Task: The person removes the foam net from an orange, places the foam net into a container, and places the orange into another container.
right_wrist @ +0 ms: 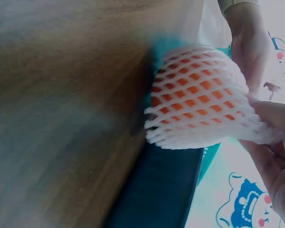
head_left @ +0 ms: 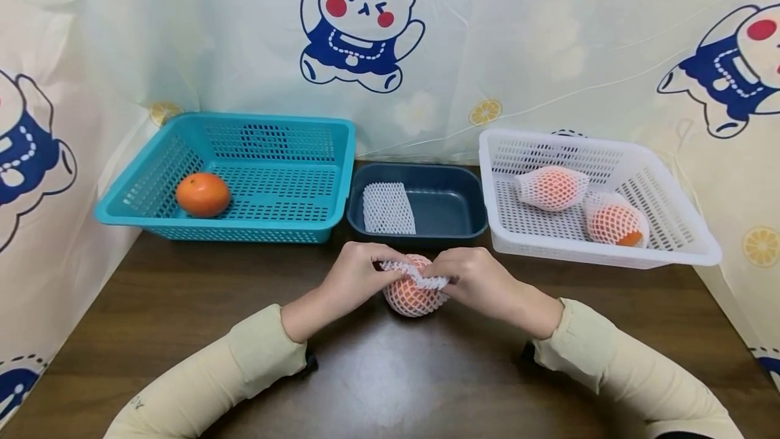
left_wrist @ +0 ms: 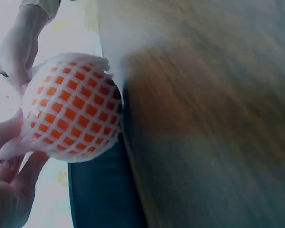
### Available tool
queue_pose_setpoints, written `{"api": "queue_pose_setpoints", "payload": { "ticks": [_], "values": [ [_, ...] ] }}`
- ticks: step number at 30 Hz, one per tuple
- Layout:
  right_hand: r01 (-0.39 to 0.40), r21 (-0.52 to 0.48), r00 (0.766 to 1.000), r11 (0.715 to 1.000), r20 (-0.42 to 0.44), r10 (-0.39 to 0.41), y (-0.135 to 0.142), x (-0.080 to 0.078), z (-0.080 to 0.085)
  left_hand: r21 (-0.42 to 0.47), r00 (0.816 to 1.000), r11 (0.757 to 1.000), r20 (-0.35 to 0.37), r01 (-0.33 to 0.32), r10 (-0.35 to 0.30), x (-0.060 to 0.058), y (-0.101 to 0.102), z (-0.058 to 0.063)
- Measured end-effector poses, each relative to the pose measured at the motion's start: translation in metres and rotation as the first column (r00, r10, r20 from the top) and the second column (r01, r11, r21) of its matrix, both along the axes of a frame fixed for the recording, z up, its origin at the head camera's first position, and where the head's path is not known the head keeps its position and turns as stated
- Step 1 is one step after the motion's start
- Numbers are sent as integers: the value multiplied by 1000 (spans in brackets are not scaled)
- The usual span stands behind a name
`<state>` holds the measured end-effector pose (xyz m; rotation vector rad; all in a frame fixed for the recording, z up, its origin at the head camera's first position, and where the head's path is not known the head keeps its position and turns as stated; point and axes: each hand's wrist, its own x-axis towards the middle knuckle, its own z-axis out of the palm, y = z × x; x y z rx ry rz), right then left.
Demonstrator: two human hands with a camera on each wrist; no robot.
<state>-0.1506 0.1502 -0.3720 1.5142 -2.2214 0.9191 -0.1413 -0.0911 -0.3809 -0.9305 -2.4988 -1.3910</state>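
A round orange fruit in a white foam net sleeve (head_left: 414, 300) is in front of the person, between both hands. My left hand (head_left: 356, 275) pinches the net's upper edge on the left side. On the other side, my right hand (head_left: 481, 282) pinches the same edge between thumb and fingers. In the left wrist view the net (left_wrist: 76, 109) is stretched around the fruit, its orange skin showing through the mesh. The right wrist view shows the net's loose lower rim (right_wrist: 154, 135) around the fruit's underside.
A teal basket (head_left: 292, 230) at the back left holds one bare orange fruit (head_left: 204, 194). Between the baskets, a dark blue tray (head_left: 451, 205) contains a flat white foam net (head_left: 388, 208). The white basket (head_left: 609, 257) at right holds two netted fruits (head_left: 554, 188).
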Motion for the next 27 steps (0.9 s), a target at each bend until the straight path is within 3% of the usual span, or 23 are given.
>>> {"api": "queue_pose_setpoints", "payload": {
  "ticks": [4, 7, 10, 14, 17, 21, 27],
  "values": [
    [90, -54, 991, 994, 105, -84, 0, -2, -4, -56, 990, 998, 144, -5, 13, -4, -5, 2],
    [169, -95, 970, 981, 193, -148, -1, -3, -8, -110, 969, 994, 245, 27, 1, -6, -8, 4],
    [194, -116, 944, 974, 293, -153, -3, -4, -11, -120, 953, 991, 304, 57, -18, -7, -11, 3],
    [177, -39, 911, 983, 385, -149, -4, -5, -12, -78, 947, 997, 322, 19, 7, -8, -13, 1],
    [144, 72, 903, 987, 399, -160, -4, -6, -12, -42, 944, 998, 324, -45, 56, -8, -14, 2],
    [96, 138, 912, 986, 384, -143, -2, -8, -13, -14, 949, 996, 303, -88, 89, -5, -14, 1],
    [81, 35, 947, 996, 310, -88, -3, -8, -15, 14, 963, 993, 245, -115, 108, -2, -12, 1]
  ]
}}
